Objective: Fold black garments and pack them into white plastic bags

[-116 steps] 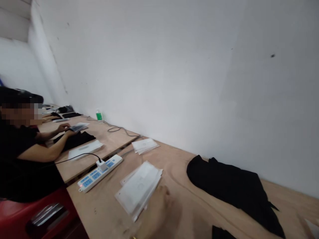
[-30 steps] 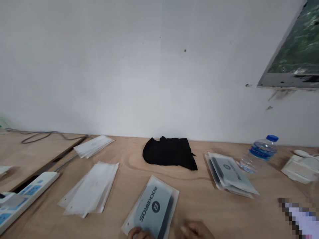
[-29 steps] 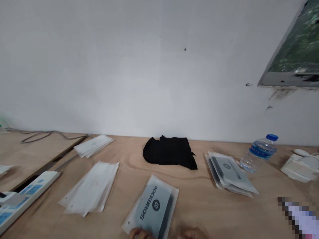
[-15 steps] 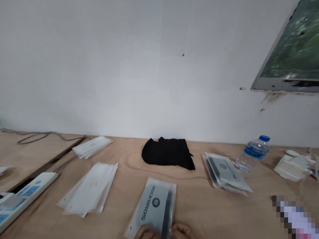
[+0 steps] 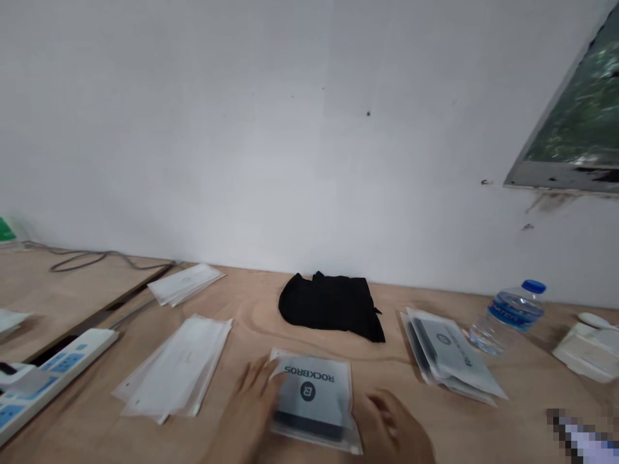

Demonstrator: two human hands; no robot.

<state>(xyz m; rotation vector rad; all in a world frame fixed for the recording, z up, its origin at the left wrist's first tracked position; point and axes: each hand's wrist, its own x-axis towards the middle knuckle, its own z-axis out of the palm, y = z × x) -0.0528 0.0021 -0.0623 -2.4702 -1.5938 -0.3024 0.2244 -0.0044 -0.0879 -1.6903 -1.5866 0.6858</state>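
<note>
A frosted plastic zip bag point(image 5: 314, 380) with a grey printed card reading ROCKBROS lies in front of me, its lettering upside down to me. My left hand point(image 5: 254, 393) rests at the bag's left edge with fingers stretched out, somewhat blurred. At the right edge my right hand point(image 5: 389, 422) has its fingers curled against the bag; its thumb side is partly hidden. Behind the bag lies a folded black cloth item point(image 5: 331, 306). Similar filled bags point(image 5: 449, 354) are stacked to the right, while pale frosted bags point(image 5: 178, 367) overlap on the left.
More pale bags point(image 5: 186, 283) lie at the back left. A power strip point(image 5: 58, 380) with a plug sits at the left, near a gap between tabletops. At the right are a water bottle point(image 5: 507, 316), a white charger-like item point(image 5: 587, 345) and a pixelated object point(image 5: 585, 441).
The bag has turned about a quarter, from lengthwise to crosswise, and lies flat between both hands. My hands have moved further into view. The camera view has shifted slightly.
</note>
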